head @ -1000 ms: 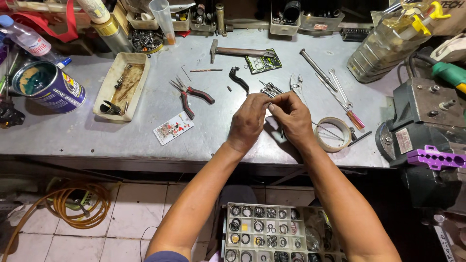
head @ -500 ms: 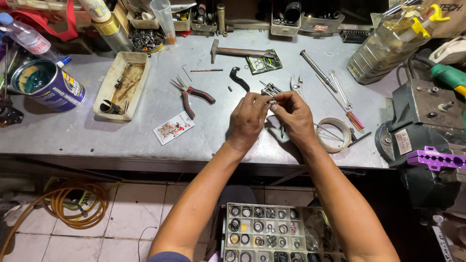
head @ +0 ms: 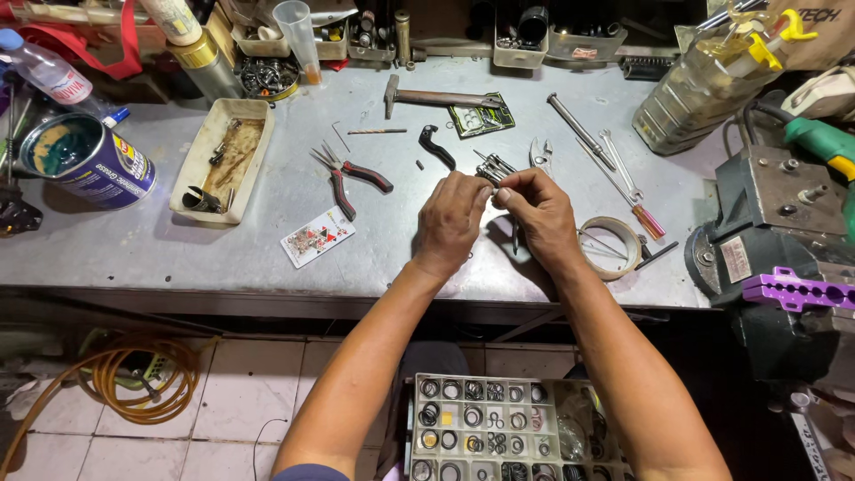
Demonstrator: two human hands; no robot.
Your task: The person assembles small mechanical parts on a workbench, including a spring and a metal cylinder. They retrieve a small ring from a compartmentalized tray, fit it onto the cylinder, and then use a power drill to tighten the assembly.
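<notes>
A scuffed grey metal workbench (head: 267, 258) carries a cream plastic tray (head: 223, 156) and red-handled pliers (head: 349, 176). Above its middle, the left hand (head: 451, 223) and right hand (head: 538, 214) meet knuckles-up, fingertips pinching a small bundle of thin metal tools (head: 492, 168).

Bare forearms, dark blue sleeve edge

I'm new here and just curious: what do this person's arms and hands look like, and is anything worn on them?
Both arms are bare from the wrists up past the elbows. The left hand and right hand wear no gloves, and no watch, ring or bracelet shows. Only a dark blue sleeve edge appears at the left upper arm, at the bottom of the picture.
</notes>
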